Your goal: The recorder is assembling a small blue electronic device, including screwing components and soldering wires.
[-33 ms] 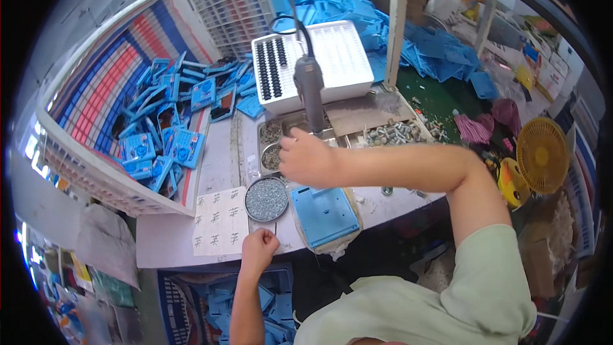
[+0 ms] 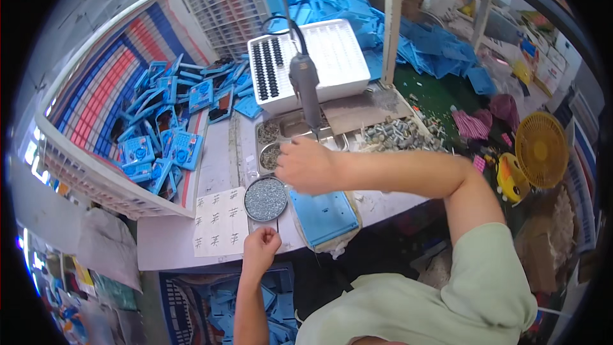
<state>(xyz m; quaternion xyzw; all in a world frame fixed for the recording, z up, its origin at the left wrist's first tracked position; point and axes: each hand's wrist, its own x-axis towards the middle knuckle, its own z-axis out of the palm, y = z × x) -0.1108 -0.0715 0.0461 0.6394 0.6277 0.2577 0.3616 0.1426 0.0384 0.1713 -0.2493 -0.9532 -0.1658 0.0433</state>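
Note:
My right hand (image 2: 306, 166) is over the near edge of a metal tray (image 2: 258, 138) with small metal parts, between a round dish (image 2: 285, 202) of tiny silvery pieces and a blue plastic panel (image 2: 324, 218). Its fingers are curled; whatever they hold, if anything, is hidden. The panel lies flat on a pale pad at the table's front edge. Just above my right hand hangs a grey electric screwdriver (image 2: 304, 86), tip down. At the table edge below the dish, my left hand (image 2: 261, 248) has its fingers pinched together, too small to show what is in them.
A white box (image 2: 348, 57) with rows of black pieces stands behind the screwdriver. Blue assembled units (image 2: 186, 148) fill a tipped crate at left. A paper sheet (image 2: 220, 223) lies beside the dish. Loose metal cylinders (image 2: 399, 134) sit right; a crate of blue parts (image 2: 220, 297) stands below.
My right hand has come slightly nearer to me, toward the blue panel. The view has shifted a little; my left hand stays at the table edge.

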